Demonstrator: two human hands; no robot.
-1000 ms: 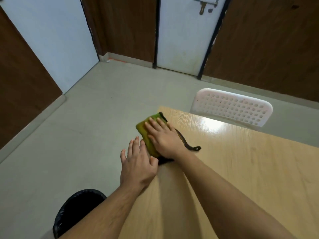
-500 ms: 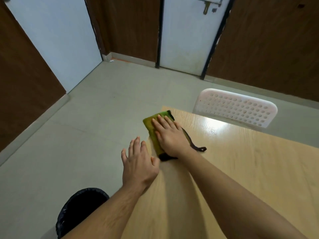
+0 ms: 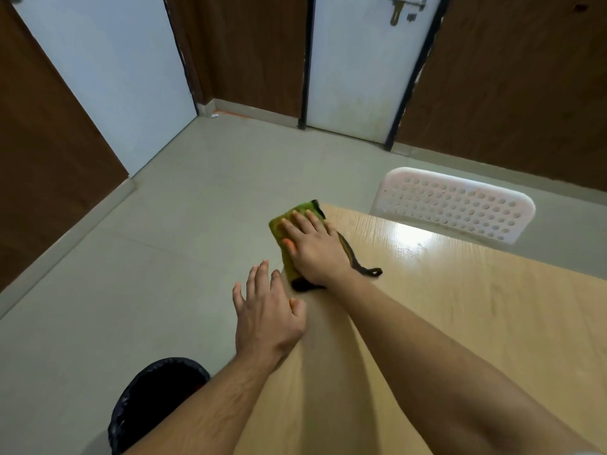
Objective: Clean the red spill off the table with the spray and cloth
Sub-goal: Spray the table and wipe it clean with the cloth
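Right hand point(image 3: 314, 249) pressed flat, palm down, on the folded green cloth point(image 3: 285, 238), fingers straight and slightly spread, pointing toward the far corner. Cloth lay at the far left corner of the wooden worktop point(image 3: 460, 323), its green part overhanging the left edge. Dark trim of the cloth showed at the near end under the wrist, with a dark loop point(image 3: 372, 272) trailing onto the worktop just right of the wrist. Reddish-orange tint visible on the thumb tip of the right hand, against the cloth.

Left hand point(image 3: 267, 310) rested at the left edge of the worktop, just nearer than the cloth and apart from it. Fingers straight and spread, reaching out past the edge over the floor; thumb tucked against the worktop side. Nothing gripped. Contact of the palm with the edge could not be confirmed.

No red spill discernible on the exposed worktop surface; a bright glare patch point(image 3: 412, 238) lay near the far edge. Spray bottle not seen.

White perforated chair back point(image 3: 453, 205) stood just beyond the far edge of the worktop. Black bin point(image 3: 154, 399) sat on the grey floor point(image 3: 131, 274) beside the left forearm, partly hidden by it. White door with a latch point(image 3: 399, 4) faced from the far wall.
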